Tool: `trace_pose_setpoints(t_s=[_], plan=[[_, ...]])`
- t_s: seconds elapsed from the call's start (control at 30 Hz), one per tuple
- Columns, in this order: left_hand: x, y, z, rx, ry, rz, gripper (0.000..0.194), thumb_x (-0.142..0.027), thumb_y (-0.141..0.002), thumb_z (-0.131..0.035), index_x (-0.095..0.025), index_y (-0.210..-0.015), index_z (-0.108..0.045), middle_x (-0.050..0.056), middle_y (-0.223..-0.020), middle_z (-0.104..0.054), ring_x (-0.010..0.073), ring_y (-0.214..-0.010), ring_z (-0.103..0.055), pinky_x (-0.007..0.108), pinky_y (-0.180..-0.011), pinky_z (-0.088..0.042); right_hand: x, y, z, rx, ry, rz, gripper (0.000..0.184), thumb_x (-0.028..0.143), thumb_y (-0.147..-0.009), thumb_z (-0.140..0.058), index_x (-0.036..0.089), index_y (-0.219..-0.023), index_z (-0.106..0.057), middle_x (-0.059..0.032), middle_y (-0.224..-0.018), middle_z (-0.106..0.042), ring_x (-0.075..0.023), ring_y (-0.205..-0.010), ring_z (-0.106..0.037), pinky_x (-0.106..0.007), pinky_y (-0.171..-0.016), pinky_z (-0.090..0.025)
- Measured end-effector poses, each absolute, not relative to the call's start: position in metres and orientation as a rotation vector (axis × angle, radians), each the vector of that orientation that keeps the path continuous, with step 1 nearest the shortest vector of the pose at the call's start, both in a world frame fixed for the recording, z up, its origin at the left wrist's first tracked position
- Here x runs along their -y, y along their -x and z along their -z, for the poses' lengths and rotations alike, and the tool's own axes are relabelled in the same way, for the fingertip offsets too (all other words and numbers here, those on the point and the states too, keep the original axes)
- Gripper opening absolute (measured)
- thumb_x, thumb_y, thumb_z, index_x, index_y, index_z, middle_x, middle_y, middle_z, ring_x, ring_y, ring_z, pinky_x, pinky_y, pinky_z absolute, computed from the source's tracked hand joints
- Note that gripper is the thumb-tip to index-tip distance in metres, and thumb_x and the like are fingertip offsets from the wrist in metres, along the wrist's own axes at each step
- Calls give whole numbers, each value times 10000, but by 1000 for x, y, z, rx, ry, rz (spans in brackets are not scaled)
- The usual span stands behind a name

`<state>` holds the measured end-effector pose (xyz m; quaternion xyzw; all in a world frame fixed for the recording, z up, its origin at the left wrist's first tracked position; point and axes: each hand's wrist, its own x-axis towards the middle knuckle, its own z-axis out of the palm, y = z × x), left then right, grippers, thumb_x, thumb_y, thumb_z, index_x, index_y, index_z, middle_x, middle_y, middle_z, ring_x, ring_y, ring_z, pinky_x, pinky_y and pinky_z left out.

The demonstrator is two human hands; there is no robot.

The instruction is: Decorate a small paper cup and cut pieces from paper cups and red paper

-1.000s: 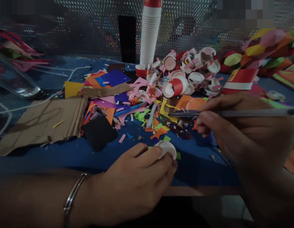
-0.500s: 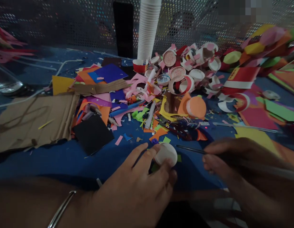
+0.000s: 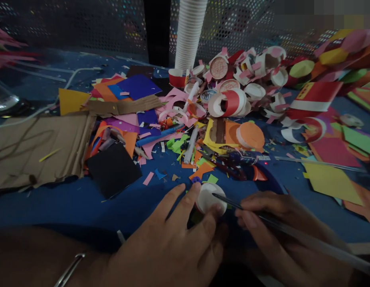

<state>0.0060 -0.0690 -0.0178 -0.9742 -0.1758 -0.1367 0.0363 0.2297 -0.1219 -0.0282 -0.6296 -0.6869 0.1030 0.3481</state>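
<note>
My left hand [image 3: 175,235] steadies a small round white paper cup piece [image 3: 209,195] on the blue table, thumb at its near rim and fingers along its left side. A trace of red shows at the piece's left edge. Between the thumb and fingers of my right hand [image 3: 271,227] is a slim pen [image 3: 304,237] with a dark front end and a paler, see-through barrel. Its tip is over the white round face; whether it touches cannot be made out. Green paper scraps [image 3: 212,178] and a purple button-like piece [image 3: 196,180] lie just beyond.
Beyond the hands lies a heap of cut paper cup rings [image 3: 232,89], with a tall stack of white cups [image 3: 190,36] behind. Flattened cardboard [image 3: 47,147] and a black paper square [image 3: 114,170] are at left. Scissors [image 3: 223,163] rest near the middle; coloured sheets [image 3: 334,181] lie right.
My right hand has moved left, bringing the pen's tip from beside the white cup piece to over its face. My left hand keeps its hold, and the view has shifted slightly.
</note>
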Motion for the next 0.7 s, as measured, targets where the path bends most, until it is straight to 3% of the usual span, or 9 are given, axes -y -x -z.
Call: trace_pose_setpoints(t_s=[0.33, 0.7], plan=[[64, -8, 19, 523, 2981, 411, 326, -345, -1047, -475, -309, -1214, -753, -47, -1311, -732, 352, -1176, -673, 513, -1040, -306, 112, -238, 28, 2020, 1545, -188, 113, 245, -992, -560, 295, -1079, -611, 32, -913, -748, -131, -766, -745, -210, -748, -587], [62, -8, 19, 521, 2972, 421, 335, -323, -1061, -455, -325, -1239, -739, -67, -1291, -739, 331, -1169, -677, 509, -1025, -313, 114, -226, 32, 1805, 1611, -289, 99, 256, -980, -586, 307, -1020, -660, 42, -915, -749, -149, -770, -730, -252, -736, -582]])
